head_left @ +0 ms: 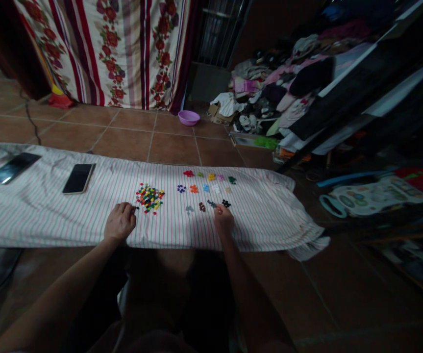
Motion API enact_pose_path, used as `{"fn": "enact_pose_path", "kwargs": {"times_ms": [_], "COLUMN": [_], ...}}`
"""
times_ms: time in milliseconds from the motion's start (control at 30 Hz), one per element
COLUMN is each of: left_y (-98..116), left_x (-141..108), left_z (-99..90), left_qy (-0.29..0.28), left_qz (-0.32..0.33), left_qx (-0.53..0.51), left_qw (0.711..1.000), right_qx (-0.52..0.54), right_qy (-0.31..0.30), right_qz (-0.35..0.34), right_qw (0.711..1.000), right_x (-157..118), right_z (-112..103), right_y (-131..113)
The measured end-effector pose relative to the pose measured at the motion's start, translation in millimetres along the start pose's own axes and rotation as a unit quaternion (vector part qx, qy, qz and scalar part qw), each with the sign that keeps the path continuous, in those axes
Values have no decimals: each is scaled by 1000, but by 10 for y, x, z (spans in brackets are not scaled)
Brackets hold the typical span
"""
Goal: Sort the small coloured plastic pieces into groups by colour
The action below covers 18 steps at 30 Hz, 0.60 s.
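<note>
A striped cloth (262,220) covers a long low surface. On it lies a mixed pile of small coloured pieces (150,197). My left hand (120,220) rests at the pile's lower left, its fingers curled beside a dark piece; what they hold, if anything, is too small to make out. My right hand (224,219) has its fingertips pinched at a small dark grey group (211,203), between brown pieces (202,207) and black pieces (226,203). Further back are sorted groups, among them red (188,173), orange (194,189), yellow (211,176) and purple (181,188).
Two phone-like devices lie on the cloth at the left, a smaller one (79,179) and a larger one (13,167). Beyond, a purple basin (188,117) stands on the tiled floor near a floral curtain (130,54). Heaped clothes (270,88) lie at the back right.
</note>
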<state>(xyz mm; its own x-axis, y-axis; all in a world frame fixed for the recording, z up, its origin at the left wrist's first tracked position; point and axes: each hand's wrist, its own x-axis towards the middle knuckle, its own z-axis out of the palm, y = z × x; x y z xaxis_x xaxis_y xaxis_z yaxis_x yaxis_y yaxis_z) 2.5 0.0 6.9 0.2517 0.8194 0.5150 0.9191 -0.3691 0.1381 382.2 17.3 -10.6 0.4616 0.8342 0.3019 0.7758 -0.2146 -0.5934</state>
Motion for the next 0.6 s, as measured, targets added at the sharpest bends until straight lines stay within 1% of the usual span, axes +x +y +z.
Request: {"fn": "enact_pose_path", "kwargs": {"times_ms": [167,367,467,600], "left_y": [1,12,7,-17], "left_x": [0,0,0,-2], "left_z": [-5,-11,-6,20], "left_qy": [-4,-1,2,-7], "left_qz": [1,1,1,4], "left_qx": [8,21,17,4], "left_qw": [1000,1000,1000,1000], "right_qx": [-3,-13,-10,-8], "right_qy": [1,-1,5,2], "right_qz": [-9,5,2,-5], "right_qw": [1000,1000,1000,1000], "right_x": [5,8,6,7], "right_z": [21,30,39,40], "right_y": [22,13,21,35]}}
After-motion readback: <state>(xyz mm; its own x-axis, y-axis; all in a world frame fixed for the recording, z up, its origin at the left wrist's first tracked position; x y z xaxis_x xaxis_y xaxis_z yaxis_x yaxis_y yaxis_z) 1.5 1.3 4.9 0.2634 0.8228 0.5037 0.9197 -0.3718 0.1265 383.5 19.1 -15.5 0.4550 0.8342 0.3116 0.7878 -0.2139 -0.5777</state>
